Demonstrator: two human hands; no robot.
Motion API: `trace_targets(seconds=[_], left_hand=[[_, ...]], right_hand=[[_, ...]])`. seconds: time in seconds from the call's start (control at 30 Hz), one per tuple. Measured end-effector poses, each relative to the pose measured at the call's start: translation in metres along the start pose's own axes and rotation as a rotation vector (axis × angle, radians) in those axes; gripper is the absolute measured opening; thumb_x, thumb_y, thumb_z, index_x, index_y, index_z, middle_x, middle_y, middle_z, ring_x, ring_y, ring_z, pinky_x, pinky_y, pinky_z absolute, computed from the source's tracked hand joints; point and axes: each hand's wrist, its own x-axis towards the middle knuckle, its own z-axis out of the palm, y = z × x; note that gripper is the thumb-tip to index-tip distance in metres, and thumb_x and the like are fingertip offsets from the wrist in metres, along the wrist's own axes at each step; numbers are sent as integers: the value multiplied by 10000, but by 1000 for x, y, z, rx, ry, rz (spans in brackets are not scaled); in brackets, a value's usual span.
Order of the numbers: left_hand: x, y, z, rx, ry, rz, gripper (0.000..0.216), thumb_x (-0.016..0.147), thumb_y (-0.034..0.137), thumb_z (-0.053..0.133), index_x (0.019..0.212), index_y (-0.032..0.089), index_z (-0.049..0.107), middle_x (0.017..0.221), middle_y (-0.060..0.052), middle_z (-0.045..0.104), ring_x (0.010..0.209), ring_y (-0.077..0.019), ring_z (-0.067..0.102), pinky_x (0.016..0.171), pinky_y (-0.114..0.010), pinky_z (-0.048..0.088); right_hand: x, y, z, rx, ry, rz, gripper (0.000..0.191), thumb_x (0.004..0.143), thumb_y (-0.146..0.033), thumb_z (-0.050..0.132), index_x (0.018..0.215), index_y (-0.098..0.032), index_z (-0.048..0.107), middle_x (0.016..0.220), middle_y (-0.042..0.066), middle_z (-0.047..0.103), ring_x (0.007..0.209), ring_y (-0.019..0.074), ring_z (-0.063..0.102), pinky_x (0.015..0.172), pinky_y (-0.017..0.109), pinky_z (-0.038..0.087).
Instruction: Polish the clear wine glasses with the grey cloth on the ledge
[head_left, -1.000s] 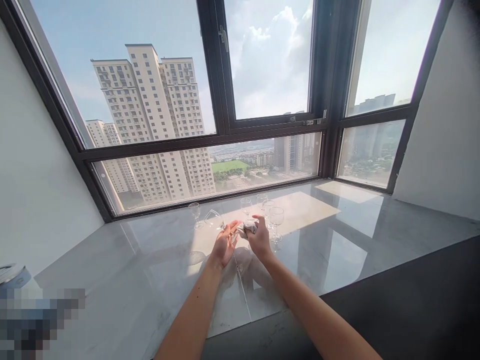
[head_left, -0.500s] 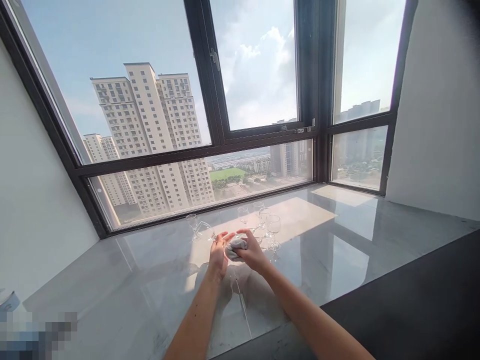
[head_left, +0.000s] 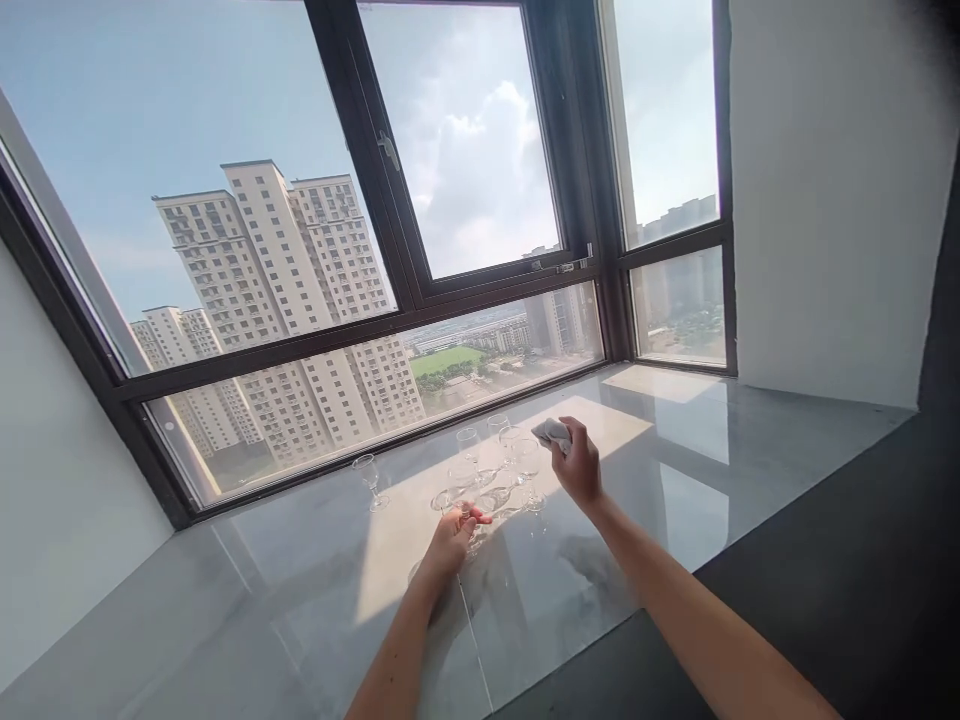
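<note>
sill (head_left: 712, 470): lh (head_left: 448, 542) glass (head_left: 448, 498), rh (head_left: 579, 470) cloth (head_left: 551, 432)

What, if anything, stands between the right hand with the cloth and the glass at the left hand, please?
The right hand grips the cloth; the left hand holds a tilted glass. Between them stands a cluster of upright glasses on the sill, nearest the right hand.

Cloth (head_left: 551, 432) off glass (head_left: 452, 498), carried right

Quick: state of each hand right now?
Left hand: closed on a wine glass.
Right hand: closed on a grey cloth.
</note>
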Motion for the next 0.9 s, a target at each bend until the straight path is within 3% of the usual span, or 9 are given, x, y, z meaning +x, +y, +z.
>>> trace_targets(seconds=[0.1, 0.2, 0.33, 0.47, 0.67, 0.9], left_hand=[[-1, 2, 5, 21, -103, 17, 389, 815, 564, 610, 898, 188, 667, 1183, -137, 702, 1210, -286, 600, 1056, -423, 422], [2, 1, 10, 152, -127, 44, 385, 855, 546, 557, 941, 206, 716, 1266, -112, 671, 1308, -281, 523, 1138, -436, 339], [17, -7, 15, 404, -72, 76, 337, 878, 464, 524, 986, 234, 745, 1259, -80, 679, 1392, -271, 422, 1179, -453, 273], [41, -17, 17, 549, 83, 63, 208, 824, 387, 614, 934, 269, 745, 1335, -69, 624, 1371, -285, 437, 1176, -463, 272], [75, -22, 20, 655, 199, -94, 337, 775, 428, 688, 1084, 293, 692, 1558, -63, 383, 1452, -322, 289, 1198, -511, 140], [88, -18, 22, 544, 162, -81, 312, 764, 387, 708, 1060, 289, 703, 1370, -100, 594, 1420, -303, 361, 1203, -497, 68]], right_hand=[[-5, 36, 5, -115, -84, 207, 331, 819, -226, 464, 1148, -203, 489, 902, 99, 683, 785, 257, 658, 663, 357, 502], [-13, 45, 10, -146, -117, 333, 354, 820, -247, 457, 1170, -201, 478, 851, 86, 668, 727, 252, 640, 635, 340, 476], [-16, 36, 11, -76, -175, 323, 358, 812, -231, 456, 1169, -215, 475, 877, 76, 669, 738, 229, 632, 653, 317, 462], [-15, 32, 10, -26, -192, 320, 353, 815, -219, 460, 1167, -215, 474, 872, 66, 668, 735, 219, 626, 649, 305, 451], [-17, 35, 9, -15, -224, 323, 368, 825, -195, 458, 1192, -213, 462, 843, 50, 652, 721, 215, 615, 650, 306, 445], [-16, 32, 8, 23, -246, 337, 368, 842, -206, 459, 1209, -221, 450, 842, 40, 630, 711, 205, 596, 631, 295, 432]])
